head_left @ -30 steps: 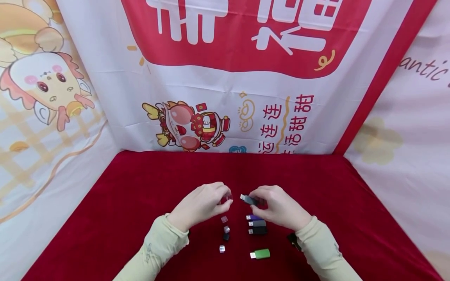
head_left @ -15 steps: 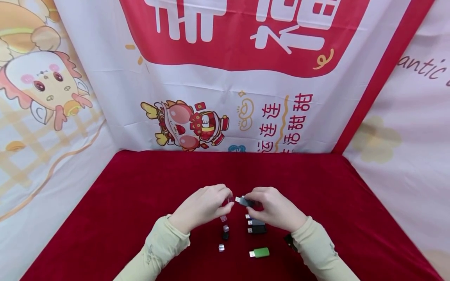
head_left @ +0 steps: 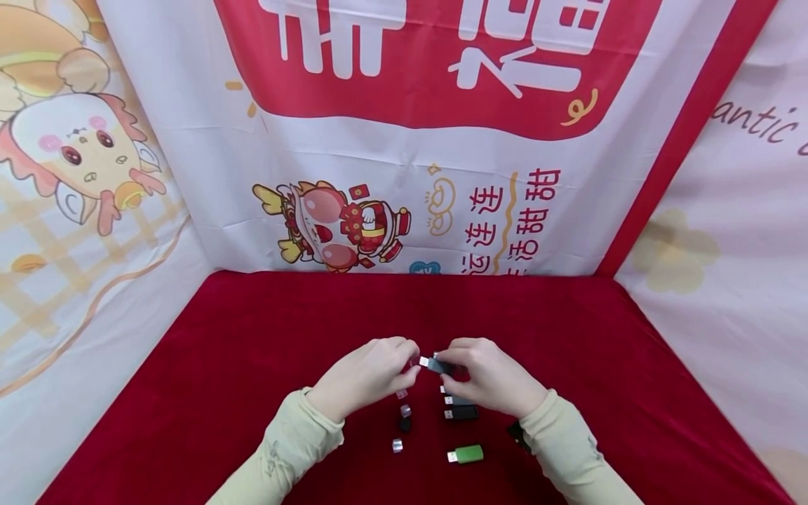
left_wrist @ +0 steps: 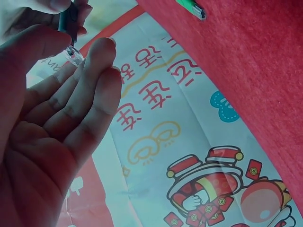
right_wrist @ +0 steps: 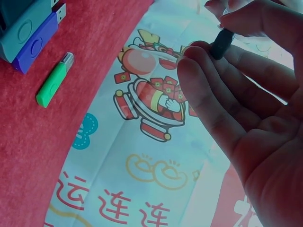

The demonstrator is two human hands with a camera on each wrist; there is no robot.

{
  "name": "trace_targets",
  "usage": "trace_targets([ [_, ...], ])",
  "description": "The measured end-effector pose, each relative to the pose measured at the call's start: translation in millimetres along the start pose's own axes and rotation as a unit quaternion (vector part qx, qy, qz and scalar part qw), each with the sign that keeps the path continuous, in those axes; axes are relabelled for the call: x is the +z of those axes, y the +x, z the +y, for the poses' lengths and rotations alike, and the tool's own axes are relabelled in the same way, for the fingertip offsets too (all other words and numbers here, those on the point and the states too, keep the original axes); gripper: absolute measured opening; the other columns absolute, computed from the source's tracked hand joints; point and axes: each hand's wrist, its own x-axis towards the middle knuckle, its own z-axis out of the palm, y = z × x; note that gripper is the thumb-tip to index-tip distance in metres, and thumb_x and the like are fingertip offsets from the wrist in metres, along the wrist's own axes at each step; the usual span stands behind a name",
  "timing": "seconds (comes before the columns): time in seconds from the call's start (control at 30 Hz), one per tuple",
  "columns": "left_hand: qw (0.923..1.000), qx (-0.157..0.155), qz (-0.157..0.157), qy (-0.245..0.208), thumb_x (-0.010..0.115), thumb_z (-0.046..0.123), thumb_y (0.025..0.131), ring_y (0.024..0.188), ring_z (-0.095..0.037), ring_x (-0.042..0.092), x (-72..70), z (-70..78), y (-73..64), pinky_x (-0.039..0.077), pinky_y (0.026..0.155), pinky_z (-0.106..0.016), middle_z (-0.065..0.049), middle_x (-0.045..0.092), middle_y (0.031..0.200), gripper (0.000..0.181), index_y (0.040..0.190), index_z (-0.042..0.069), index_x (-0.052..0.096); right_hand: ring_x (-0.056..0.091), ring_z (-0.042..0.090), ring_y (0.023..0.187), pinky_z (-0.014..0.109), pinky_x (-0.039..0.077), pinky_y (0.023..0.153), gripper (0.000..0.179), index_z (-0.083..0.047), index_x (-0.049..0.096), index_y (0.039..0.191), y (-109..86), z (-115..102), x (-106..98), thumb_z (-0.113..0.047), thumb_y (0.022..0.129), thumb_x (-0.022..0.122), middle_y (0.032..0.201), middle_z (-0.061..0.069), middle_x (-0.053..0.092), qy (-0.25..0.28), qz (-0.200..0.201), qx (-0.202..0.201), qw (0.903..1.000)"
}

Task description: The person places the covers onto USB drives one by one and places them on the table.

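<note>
My left hand [head_left: 369, 375] pinches a small clear cap [left_wrist: 74, 56] between thumb and fingertips. Facing it, my right hand [head_left: 495, 375] grips a dark grey USB stick [head_left: 437, 365] whose metal plug points left. The plug meets the cap at the left fingertips; how far it sits inside is hidden. In the left wrist view, the dark stick body [left_wrist: 68, 23] lines up with the cap. Below the right hand lie a grey USB stick [head_left: 464, 401], a black one [head_left: 463, 414] and a green one [head_left: 470, 454], plugs bare.
Loose caps lie in a column below the left hand: pinkish [head_left: 402, 394], clear [head_left: 406, 411], black [head_left: 405, 424] and another clear one [head_left: 397, 445]. A green stick with a clear end [right_wrist: 56, 79] lies beyond a purple stick [right_wrist: 35, 42]. A dark object [head_left: 519, 435] sits by the right sleeve.
My hands have come together. The right hand has carried the dark grey stick leftward and slightly down, bringing its plug to the cap in the left fingers.
</note>
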Motion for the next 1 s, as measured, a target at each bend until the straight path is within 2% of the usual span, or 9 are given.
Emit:
trace_targets([
  [0.23, 0.9989, 0.031, 0.034, 0.002, 0.073, 0.013, 0.088, 0.068, -0.006, 0.054, 0.8, -1.4, -1.9, 0.047, 0.064, -0.013, 0.001, 0.057, 0.081, 0.013, 0.096, 0.009, 0.064, 0.054, 0.004, 0.07, 0.02, 0.053, 0.064, 0.021, -0.006, 0.075, 0.101, 0.4, -0.8, -1.5, -0.009, 0.081, 0.079, 0.087, -0.002, 0.065, -0.002, 0.007, 0.002, 1.0],
  [0.33, 0.9985, 0.038, 0.04, 0.002, 0.073, 0.012, 0.088, 0.068, -0.006, 0.054, 0.3, -1.5, -1.7, 0.047, 0.064, -0.012, 0.001, 0.057, 0.081, 0.013, 0.096, 0.008, 0.064, 0.057, 0.008, 0.07, 0.02, 0.053, 0.066, 0.022, -0.006, 0.075, 0.101, -0.4, -1.0, -2.5, -0.009, 0.08, 0.08, 0.088, -0.001, 0.065, -0.002, 0.013, 0.002, 0.9999],
  [0.5, 0.9979, 0.044, 0.048, 0.002, 0.073, 0.011, 0.087, 0.066, -0.006, 0.053, -1.3, 0.1, -0.9, 0.046, 0.063, -0.011, 0.001, 0.056, 0.08, 0.013, 0.096, 0.008, 0.064, 0.061, 0.014, 0.071, 0.014, 0.05, 0.068, 0.023, -0.006, 0.076, 0.101, -0.9, -2.8, -5.0, -0.009, 0.079, 0.081, 0.088, -0.001, 0.065, -0.009, 0.019, 0.001, 0.9998],
  [1.0, 0.997, 0.047, 0.062, 0.004, 0.073, 0.01, 0.087, 0.064, -0.005, 0.053, -0.9, 1.6, -0.8, 0.045, 0.063, -0.009, 0.0, 0.054, 0.079, 0.013, 0.096, 0.007, 0.065, 0.06, 0.012, 0.071, 0.014, 0.051, 0.067, 0.023, -0.006, 0.076, 0.101, -1.2, -1.8, -3.9, -0.01, 0.079, 0.081, 0.089, 0.0, 0.066, -0.017, 0.028, -0.008, 0.9995],
])
